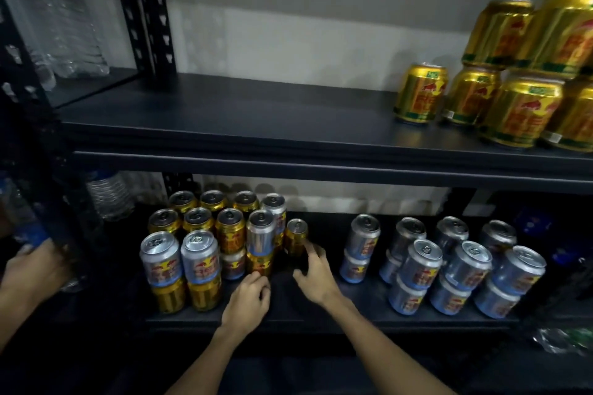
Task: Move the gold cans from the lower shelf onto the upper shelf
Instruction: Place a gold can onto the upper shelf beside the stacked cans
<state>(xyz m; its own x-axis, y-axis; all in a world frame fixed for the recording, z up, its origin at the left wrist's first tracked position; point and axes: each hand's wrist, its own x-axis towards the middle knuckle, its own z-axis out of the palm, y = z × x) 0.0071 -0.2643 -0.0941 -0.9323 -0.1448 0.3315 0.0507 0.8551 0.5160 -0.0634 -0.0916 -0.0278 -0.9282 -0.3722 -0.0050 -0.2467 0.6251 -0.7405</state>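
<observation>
Upper shelf (256, 125): dark board. The stacked gold cans (519, 112) stand at its right end, two tiers high, with one single can at the group's left.
Lower shelf (288, 311): carries two groups of cans, well apart, with both hands between them.
Left group: mixed. The back-row gold cans (197, 218) stand upright. Each of the two front stacks (179, 276) is a silver can over a gold one.
Lone gold can (296, 236): upright at the right edge of the left group, nothing on top of it.
Adjacent stack: a silver can (260, 234) sits on a lower gold can (258, 264).
Right group: silver-blue cans (420, 261), stacked two high.
Left hand (247, 298): low over the lower shelf, fingers curled inward, knuckles just before the foot of the lower gold can. Whether it actually grasps the can cannot be told.
Right hand (316, 276): fingers released and spread, forefinger extended to the side of the lone gold can. It holds nothing.
Third hand (35, 266): another person's, at the left edge, blurred. What it holds is not discernible.
Water bottles (73, 26): clear plastic, in the neighbouring bay at upper left.
</observation>
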